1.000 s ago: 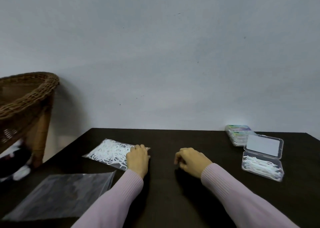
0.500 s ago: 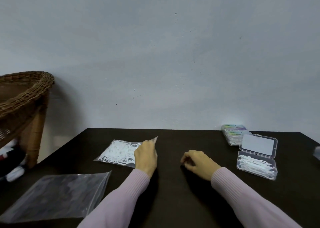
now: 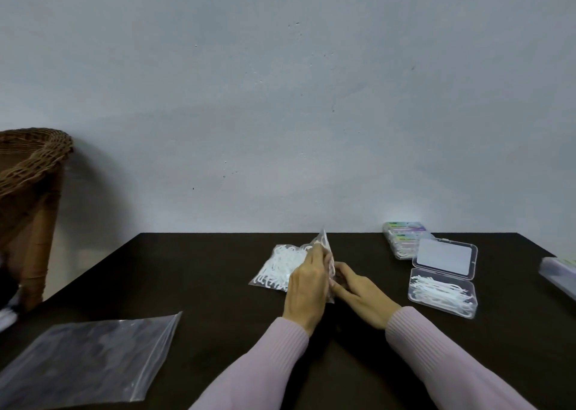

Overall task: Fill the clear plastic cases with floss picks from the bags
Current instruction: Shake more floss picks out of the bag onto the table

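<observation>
Both hands meet at the bag of floss picks [image 3: 280, 266]: the left hand [image 3: 307, 288] grips its raised edge, the right hand [image 3: 361, 294] touching beside it. Right of the hands sits an open clear case [image 3: 442, 291] holding picks.

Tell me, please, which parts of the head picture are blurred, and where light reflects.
Head view: the object at the right edge is smeared by blur; the wicker basket at the left looks soft; the empty plastic bag shows pale glare; the open case's lid reflects light; the wall is evenly lit.

White floss picks [image 3: 282, 268] in a clear bag, pale pink ribbed sleeves [image 3: 436, 347], a dark brown table [image 3: 193, 272], a brown woven wicker basket [image 3: 29, 163], a grey-white wall [image 3: 280, 98].
</observation>
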